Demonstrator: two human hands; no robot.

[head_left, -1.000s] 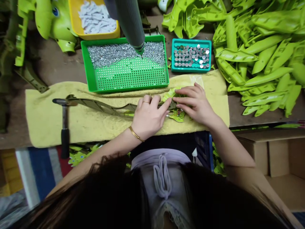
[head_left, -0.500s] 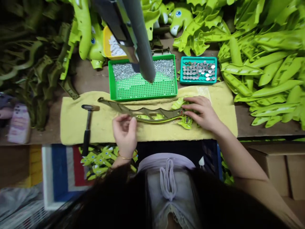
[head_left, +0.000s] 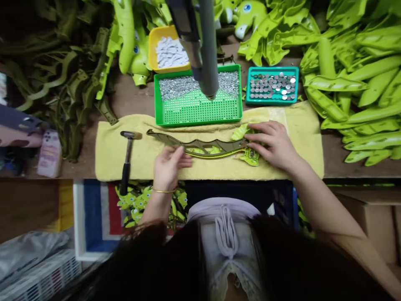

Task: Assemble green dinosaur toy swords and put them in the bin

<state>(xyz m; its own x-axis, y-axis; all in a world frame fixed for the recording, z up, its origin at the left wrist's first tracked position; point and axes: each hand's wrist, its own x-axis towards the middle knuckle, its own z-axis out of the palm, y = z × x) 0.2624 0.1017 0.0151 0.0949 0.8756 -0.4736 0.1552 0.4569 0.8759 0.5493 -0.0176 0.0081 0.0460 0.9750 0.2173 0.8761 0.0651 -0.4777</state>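
Note:
A long olive-green plastic strip point(head_left: 203, 146) with a wavy edge lies across the yellow towel point(head_left: 109, 154), over a bright green plastic piece point(head_left: 247, 155). My left hand point(head_left: 167, 166) rests palm down near the strip's middle, fingers stretched toward it and touching its lower edge. My right hand point(head_left: 272, 144) lies flat on the strip's right end and the green piece, fingers spread and pressing down. Neither hand grips anything.
A hammer point(head_left: 127, 161) lies on the towel's left. Behind are a green tray of screws point(head_left: 197, 100), a teal tray of round metal discs point(head_left: 272, 85) and a yellow tub point(head_left: 169, 50). A hanging powered screwdriver point(head_left: 206, 50) dangles above. Green plastic parts point(head_left: 360, 83) pile right and left.
My left hand has slid left along the strip, from beside the right hand to its middle, and opened out flat. The right hand stays on the right end. The view has pulled back.

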